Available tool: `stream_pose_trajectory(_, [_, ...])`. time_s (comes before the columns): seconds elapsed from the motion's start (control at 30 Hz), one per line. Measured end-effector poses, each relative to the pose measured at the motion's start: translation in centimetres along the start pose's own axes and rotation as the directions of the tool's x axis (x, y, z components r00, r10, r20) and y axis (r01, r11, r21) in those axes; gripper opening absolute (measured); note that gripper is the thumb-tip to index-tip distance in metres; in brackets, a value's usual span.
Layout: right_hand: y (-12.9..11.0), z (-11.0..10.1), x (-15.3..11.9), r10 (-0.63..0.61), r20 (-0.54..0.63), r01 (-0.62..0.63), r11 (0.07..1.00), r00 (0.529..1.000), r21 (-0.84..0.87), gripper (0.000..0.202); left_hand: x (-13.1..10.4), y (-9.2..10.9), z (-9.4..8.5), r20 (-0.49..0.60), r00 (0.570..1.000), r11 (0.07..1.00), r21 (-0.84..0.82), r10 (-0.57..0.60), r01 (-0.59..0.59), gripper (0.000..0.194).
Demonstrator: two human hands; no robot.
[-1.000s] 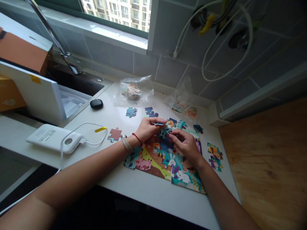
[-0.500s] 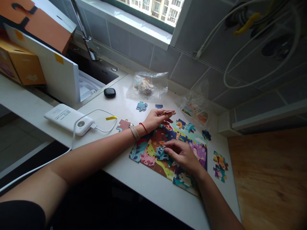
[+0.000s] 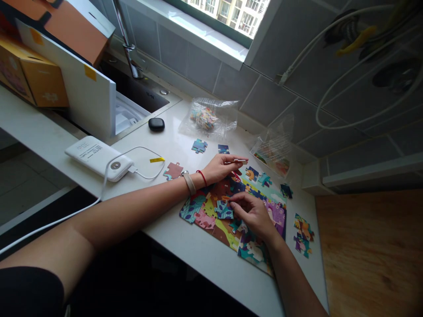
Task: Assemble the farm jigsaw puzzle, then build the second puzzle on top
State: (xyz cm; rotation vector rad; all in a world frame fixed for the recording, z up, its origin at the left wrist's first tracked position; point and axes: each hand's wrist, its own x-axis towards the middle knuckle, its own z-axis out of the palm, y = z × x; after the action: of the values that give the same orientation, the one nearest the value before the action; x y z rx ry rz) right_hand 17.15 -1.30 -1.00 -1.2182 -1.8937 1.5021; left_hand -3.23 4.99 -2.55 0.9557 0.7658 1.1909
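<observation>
My left hand point(image 3: 222, 169) hovers over the far left part of a colourful jigsaw puzzle point(image 3: 228, 235), its fingers closed on a jigsaw piece point(image 3: 240, 161) seen nearly edge-on. Its picture side is hidden. Lower down, the fingertips of my right hand point(image 3: 254, 215) pinch a blue, leaf-patterned jigsaw piece point(image 3: 224, 210) above the puzzle. I cannot tell whether that piece touches what lies beneath. Joined pieces with animals surround it, and both hands cover part of the picture.
Loose pieces lie around the puzzle: a pinkish one point(image 3: 173, 171), a blue one point(image 3: 199, 146) and a joined group point(image 3: 303, 235) at right. Behind are two clear bags point(image 3: 211, 116) point(image 3: 272, 145). A cabled power bank point(image 3: 95, 156), black case point(image 3: 156, 124) and sink point(image 3: 142, 99) are left.
The whole view has shifted slightly. The piece in my left hand has tilted a little, and my right hand still pinches the leaf-patterned piece at nearly the same spot.
</observation>
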Motion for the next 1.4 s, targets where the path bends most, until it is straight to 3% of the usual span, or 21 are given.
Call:
stream_pose_trajectory(0.1, [-0.1,0.0,0.0,-0.021,-0.004,0.021,1.000,1.000,0.002,0.025,-0.1,0.0,0.0,-0.007,1.000,0.999,0.025,0.021,-0.021,0.045])
stream_pose_trajectory(0.3, [-0.4,-0.5,0.2,-0.186,-0.015,0.184,0.979,0.983,-0.083,0.011,-0.1,-0.2,0.0,-0.017,0.999,0.999,0.017,0.028,-0.028,0.047])
stream_pose_trajectory(0.5, [-0.9,-0.3,0.1,-0.266,0.014,0.265,0.956,0.964,-0.129,0.015,-0.1,-0.3,0.0,-0.021,1.000,0.999,0.029,0.021,-0.020,0.047])
stream_pose_trajectory(0.93, [-1.1,-0.1,-0.1,-0.193,0.061,0.201,0.964,0.979,-0.176,0.019,-0.1,-0.2,0.2,-0.025,0.999,0.998,0.055,0.033,-0.031,0.043])
stream_pose_trajectory(1.3, [-0.6,0.1,0.0,-0.157,0.035,0.161,0.970,0.987,-0.184,0.022,-0.2,-0.2,0.3,-0.019,0.999,0.994,0.099,0.044,-0.041,0.042])
stream_pose_trajectory(1.4, [-0.4,0.2,-0.1,-0.097,0.012,0.097,0.979,0.995,-0.177,0.032,-0.2,0.1,0.3,-0.018,0.998,0.992,0.117,0.052,-0.049,0.040])
